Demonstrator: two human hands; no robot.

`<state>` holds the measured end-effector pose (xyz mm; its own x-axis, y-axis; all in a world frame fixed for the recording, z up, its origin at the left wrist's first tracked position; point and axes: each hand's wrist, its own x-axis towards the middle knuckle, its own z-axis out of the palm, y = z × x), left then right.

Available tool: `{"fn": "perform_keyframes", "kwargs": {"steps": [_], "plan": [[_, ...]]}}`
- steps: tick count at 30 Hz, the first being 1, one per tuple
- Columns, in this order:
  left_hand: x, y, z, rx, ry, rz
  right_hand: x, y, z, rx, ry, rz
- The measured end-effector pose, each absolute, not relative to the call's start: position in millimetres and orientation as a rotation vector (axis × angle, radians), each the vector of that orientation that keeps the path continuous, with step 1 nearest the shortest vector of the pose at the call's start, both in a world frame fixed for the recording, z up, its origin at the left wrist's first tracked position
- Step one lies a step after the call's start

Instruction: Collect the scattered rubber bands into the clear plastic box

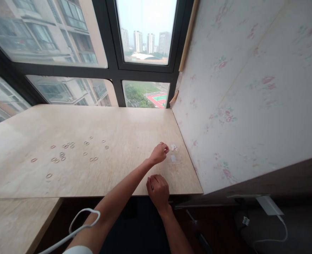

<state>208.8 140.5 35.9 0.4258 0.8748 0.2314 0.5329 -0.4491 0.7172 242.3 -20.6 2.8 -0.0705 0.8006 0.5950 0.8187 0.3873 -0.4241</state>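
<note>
Clear box (174,158): contents indistinct
Our left hand (159,153): beside it, grip unclear
Our right hand (159,190): curled, can't tell grip

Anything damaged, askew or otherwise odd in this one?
Yes. Beside the window's lower right corner, a tan flap curls away from the wall, which looks like peeling wallpaper. The rings also lie scattered unevenly across the ledge, some overlapping.
</note>
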Motion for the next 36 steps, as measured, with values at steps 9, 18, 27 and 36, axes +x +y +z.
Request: {"fn": "perform_keyframes", "kwargs": {"steps": [9,18,27,36], "plan": [[210,139,26,2.048,1.266,0.851,245,-21,1,-1.357,-1.852,0.001],[140,109,16,1.812,1.409,1.017,248,-23,2,-1.332,-1.865,0.075],[65,64,22,1.586,1.563,1.094,254,-25,-4,-1.226,-1.892,0.17],[40,7,31,1.869,1.425,0.816,258,-18,13,-1.363,-1.689,0.663]]}}
